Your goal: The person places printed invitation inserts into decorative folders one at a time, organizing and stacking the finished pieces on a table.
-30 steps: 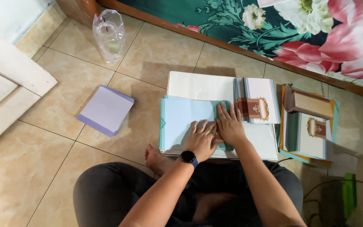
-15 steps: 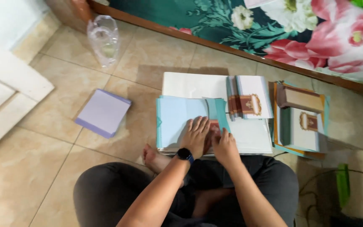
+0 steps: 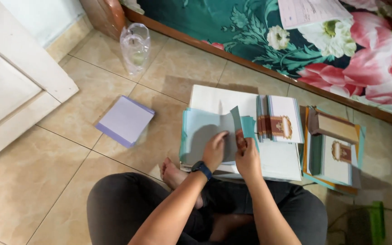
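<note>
On floor, hands (image 3: pixel 232 152) fold card (image 3: pixel 237 124) (teal).

You get soft, even indoor light; faint shadows fall toward twelve o'clock, and the hands blur slightly.

Beige glazed floor tiles (image 3: pixel 32 195) with dark grout lines. Lavender square paper pad (image 3: pixel 124 120) lying flat, well left of the card stacks. Clear crumpled plastic bottle (image 3: pixel 135 47) upright near the top, beside a brown wooden post (image 3: pixel 105 16). White panelled door (image 3: pixel 10 86) along the left edge. Teal fabric with large pink and white flowers (image 3: pixel 341 50) across the top, brown wooden rail (image 3: pixel 259 68) beneath. Pale printed sheet (image 3: pixel 311 11) resting on the fabric. Green plastic object (image 3: pixel 377 222), bottom right, kind unclear.
</note>
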